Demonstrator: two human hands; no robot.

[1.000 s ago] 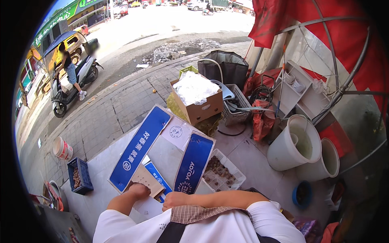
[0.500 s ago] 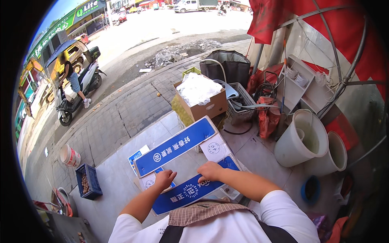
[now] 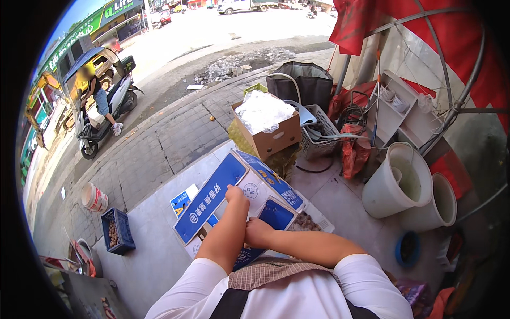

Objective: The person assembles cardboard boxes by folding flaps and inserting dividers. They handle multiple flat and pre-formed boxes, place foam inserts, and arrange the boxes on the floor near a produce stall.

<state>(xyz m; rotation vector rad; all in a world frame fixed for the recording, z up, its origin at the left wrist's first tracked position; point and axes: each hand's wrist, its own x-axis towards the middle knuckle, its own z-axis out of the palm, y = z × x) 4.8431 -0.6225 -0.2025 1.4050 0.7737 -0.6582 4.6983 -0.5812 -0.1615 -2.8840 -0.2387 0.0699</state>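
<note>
Street-side shopfront or stall, open to the road: pale floor tiles (image 3: 159,212) meet a grey paved walkway (image 3: 180,139), beyond which are a canopied scooter (image 3: 123,98) with its rider, a truck (image 3: 231,6) and a building's green sign (image 3: 98,24). Red fabric (image 3: 350,26) hangs at right above white tubs (image 3: 382,186); a blue crate (image 3: 125,248) holds round brown goods (image 3: 113,234).
</note>
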